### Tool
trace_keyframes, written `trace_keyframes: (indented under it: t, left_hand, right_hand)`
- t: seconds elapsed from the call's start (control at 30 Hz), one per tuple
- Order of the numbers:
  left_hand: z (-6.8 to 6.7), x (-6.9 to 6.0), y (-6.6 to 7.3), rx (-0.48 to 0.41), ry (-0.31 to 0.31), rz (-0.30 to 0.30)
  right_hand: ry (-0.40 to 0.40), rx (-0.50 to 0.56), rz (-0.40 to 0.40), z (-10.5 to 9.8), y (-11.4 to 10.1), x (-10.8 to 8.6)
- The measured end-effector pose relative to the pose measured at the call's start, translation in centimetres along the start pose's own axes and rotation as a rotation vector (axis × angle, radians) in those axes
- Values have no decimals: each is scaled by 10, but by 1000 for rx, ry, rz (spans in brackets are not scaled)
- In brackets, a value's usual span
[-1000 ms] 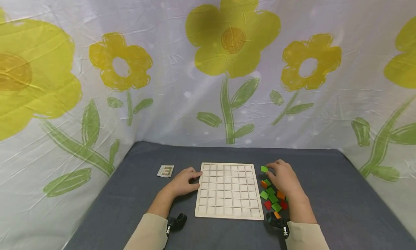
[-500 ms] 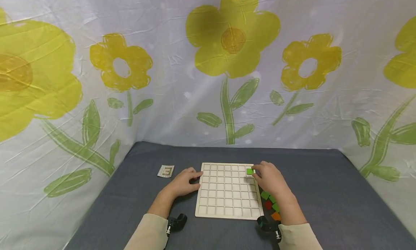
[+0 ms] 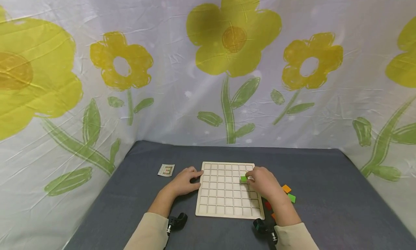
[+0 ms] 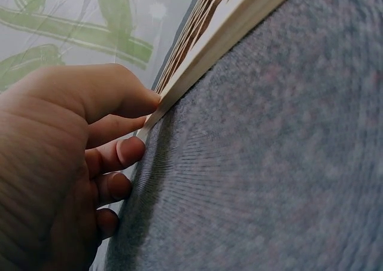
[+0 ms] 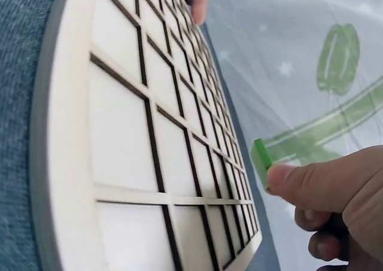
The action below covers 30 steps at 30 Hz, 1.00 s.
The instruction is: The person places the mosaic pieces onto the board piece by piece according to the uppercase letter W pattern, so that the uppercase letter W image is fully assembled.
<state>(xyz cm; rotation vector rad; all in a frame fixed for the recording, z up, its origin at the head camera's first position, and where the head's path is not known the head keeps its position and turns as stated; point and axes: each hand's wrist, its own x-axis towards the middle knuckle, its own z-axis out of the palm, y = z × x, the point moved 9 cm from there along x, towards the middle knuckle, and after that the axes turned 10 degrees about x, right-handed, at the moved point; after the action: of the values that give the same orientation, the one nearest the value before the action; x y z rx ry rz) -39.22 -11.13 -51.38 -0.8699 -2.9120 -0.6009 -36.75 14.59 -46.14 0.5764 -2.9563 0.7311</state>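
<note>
A pale wooden grid board [image 3: 224, 195] lies flat on the dark cloth. Over its upper right cells, my right hand [image 3: 264, 182] pinches a green square tile [image 3: 243, 179] between thumb and finger; the right wrist view shows the tile [image 5: 261, 162] at the fingertips of the right hand [image 5: 335, 193], held above the grid. At the board's left edge, the thumb and fingertips of my left hand [image 3: 185, 182] touch the rim. In the left wrist view the left hand [image 4: 78, 133] rests against the board's edge [image 4: 197, 64], its fingers loosely bent.
A small card with a printed pattern [image 3: 166, 170] lies left of the board. To the right, partly under my right forearm, are loose tiles, among them an orange one [image 3: 286, 189], a green one [image 3: 291, 198] and a red one [image 3: 268, 206]. A flowered cloth hangs behind.
My right hand has moved left from the loose tiles to over the board's upper right, carrying the green tile, and then slightly nearer. My left hand has stayed at the board's edge.
</note>
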Motion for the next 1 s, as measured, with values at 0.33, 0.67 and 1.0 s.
trace_keyframes:
  t: [0.33,0.67,1.0]
  left_hand:
    - [2,1,0,2,-10,-6]
    - [2,1,-1,-3,-8,-26]
    - [1,1,-2,-7,-10,-19]
  right_hand:
    - [-40,5,47,13,8,-1]
    - [44,2,47,11,9,1]
    - [141,-55,11,9,7,0]
